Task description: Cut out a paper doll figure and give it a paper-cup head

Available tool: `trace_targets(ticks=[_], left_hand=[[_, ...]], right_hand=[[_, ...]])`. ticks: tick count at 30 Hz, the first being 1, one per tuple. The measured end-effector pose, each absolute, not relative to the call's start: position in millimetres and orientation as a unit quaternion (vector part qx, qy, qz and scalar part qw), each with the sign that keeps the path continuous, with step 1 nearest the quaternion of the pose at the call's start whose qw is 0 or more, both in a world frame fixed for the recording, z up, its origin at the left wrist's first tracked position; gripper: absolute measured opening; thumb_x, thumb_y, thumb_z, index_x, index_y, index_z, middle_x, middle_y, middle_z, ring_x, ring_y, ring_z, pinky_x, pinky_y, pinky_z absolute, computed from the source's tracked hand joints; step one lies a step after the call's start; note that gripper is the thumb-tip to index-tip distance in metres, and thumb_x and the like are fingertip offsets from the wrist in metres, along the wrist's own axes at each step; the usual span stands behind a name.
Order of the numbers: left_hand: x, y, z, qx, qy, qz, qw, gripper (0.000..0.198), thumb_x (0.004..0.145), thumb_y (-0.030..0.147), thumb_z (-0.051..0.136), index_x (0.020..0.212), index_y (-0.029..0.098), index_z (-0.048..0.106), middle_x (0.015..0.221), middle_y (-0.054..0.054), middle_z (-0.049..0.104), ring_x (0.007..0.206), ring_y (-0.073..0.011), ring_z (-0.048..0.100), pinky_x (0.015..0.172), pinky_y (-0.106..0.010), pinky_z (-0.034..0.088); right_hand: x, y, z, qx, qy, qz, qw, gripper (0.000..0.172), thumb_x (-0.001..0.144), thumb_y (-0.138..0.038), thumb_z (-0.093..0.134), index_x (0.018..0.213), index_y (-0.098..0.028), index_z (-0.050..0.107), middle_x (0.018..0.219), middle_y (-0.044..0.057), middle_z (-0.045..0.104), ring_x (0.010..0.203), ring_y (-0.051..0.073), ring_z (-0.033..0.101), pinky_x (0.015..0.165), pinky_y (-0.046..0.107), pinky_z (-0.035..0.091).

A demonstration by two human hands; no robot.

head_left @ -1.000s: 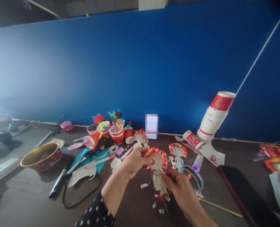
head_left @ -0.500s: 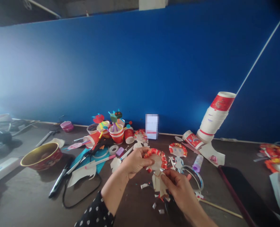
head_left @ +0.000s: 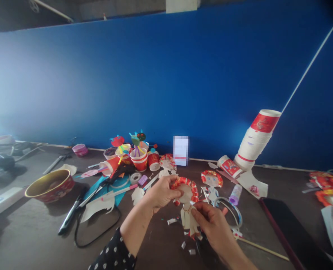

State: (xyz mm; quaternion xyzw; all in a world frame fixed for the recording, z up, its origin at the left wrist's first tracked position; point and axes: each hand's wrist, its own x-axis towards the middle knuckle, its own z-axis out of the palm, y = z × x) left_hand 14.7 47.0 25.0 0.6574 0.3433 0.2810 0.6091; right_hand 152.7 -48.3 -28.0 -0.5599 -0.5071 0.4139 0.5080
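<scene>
Over the dark brown tabletop [head_left: 39, 232], my head-camera feed shows two bare hands working mid-bench, some way in front of a long blue painted wall [head_left: 155, 75]. The left hand [head_left: 162, 194], with a black polka-dot sleeve at its wrist, has its fingers closed on the edge of a round paper doll head ringed with red paper-cup strips [head_left: 193, 191], holding it up off the tabletop. The right hand [head_left: 213, 227] has thumb and forefinger drawn together at the top of a cream paper doll body [head_left: 187, 221], apparently pinching it just under the head; from here I cannot tell whether the two pieces are joined. Small white paper scraps [head_left: 172, 221] lie scattered beneath. From my seat, the main risk looks like the narrow neck tearing if the hands pull apart, or the red strips crushing or coming loose under too tight a squeeze. A slip could also drop the work onto a flat paper doll with red hair [head_left: 211, 179], lying just beyond the hands.
</scene>
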Motion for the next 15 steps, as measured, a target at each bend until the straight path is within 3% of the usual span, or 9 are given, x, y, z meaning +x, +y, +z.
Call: trace_targets(ticks=[15], left_hand=[[23.0, 38.3, 26.1, 0.669, 0.373, 0.272, 0.583, 0.018, 0.056, 0.009, 0.052, 0.073, 0.015, 0.056, 0.054, 0.005, 0.05, 0.045, -0.0073, 0.044, 0.043, -0.019, 0.035]], right_hand=[[149.4, -46.4, -34.0, -0.539, -0.436, 0.471, 0.545, 0.029, 0.072, -0.045, 0.059, 0.075, -0.016, 0.058, 0.053, -0.003, 0.057, 0.04, 0.011, 0.048, 0.038, 0.021, 0.04]])
